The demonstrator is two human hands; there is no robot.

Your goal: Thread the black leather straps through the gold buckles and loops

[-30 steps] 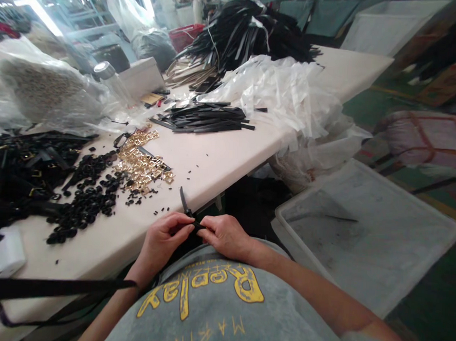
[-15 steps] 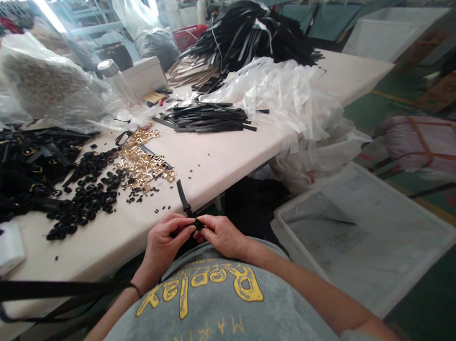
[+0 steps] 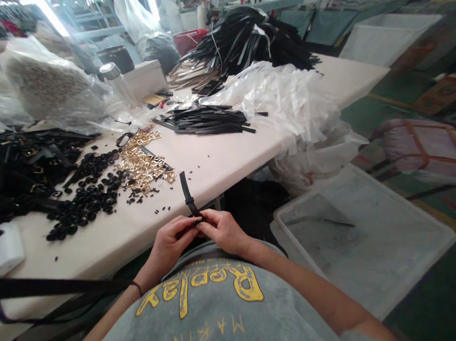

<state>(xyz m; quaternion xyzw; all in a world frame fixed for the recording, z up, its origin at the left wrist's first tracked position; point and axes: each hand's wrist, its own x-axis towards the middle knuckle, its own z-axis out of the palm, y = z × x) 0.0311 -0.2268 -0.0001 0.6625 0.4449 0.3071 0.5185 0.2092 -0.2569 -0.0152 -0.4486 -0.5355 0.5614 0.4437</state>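
Both my hands pinch a narrow black strap (image 3: 186,188) just off the table's near edge. My left hand (image 3: 172,239) grips it from the left with thumb and forefinger. From the right, my right hand (image 3: 225,232) presses the same part, its fingertips touching those of the left. The strap's free end sticks up past the fingers, with a small black loop around it. Its lower part is hidden by my fingers. Left of the hands on the table lie gold buckles (image 3: 145,160) and a heap of small black loops (image 3: 91,195).
A white-topped table (image 3: 228,165) bears a pile of black strips (image 3: 210,119), a large bundle of black straps (image 3: 255,36), crumpled white plastic (image 3: 275,91) and finished-looking buckled straps (image 3: 23,173). On my right stands a pale plastic bin (image 3: 304,252). A white roll (image 3: 1,252) lies at the left.
The strap's free end has risen and more of it shows above my fingers. My right hand has shifted slightly up and over the pinched part; both hands keep hold.
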